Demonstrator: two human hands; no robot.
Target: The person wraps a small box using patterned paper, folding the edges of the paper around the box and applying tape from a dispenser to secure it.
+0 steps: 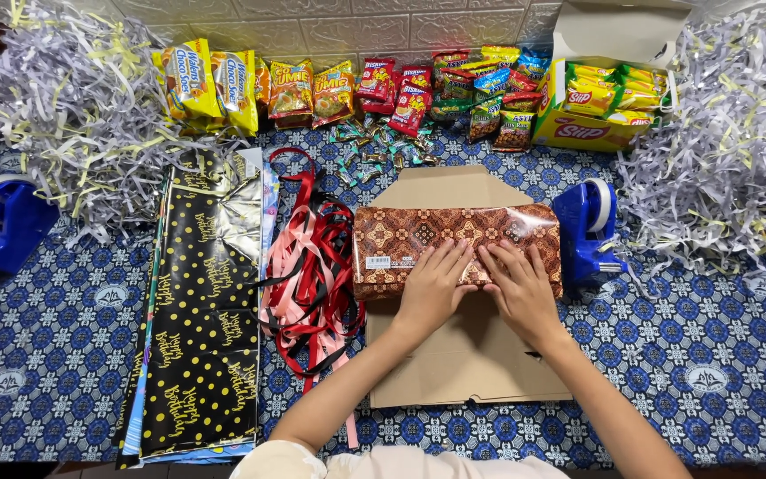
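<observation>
Pressing down flat, both hands rest on a brown patterned packet wrapped in shiny clear plastic [454,244], which lies on a flat piece of brown cardboard [467,355] in the middle of the worktop with the blue patterned cloth [73,328]. The left hand [433,288] and the right hand [518,288] sit side by side, almost touching, and their fingers are spread out and loose on top of the packet, not curled around anything. To do this step well, I think the hands should keep pushing evenly so the slippery wrap stays smooth and the packet does not slide off the cardboard. Just left of the packet lies a bundle of red, pink and black ribbons [312,266], and next to that a pile of black wrapping sheets with gold dots [197,319]. A blue tape holder [589,231] stands just right of the packet (a second one sits far left). Bright snack packs [383,89] line the back, with heaps of shredded grey and yellow paper [82,115] at both sides.
</observation>
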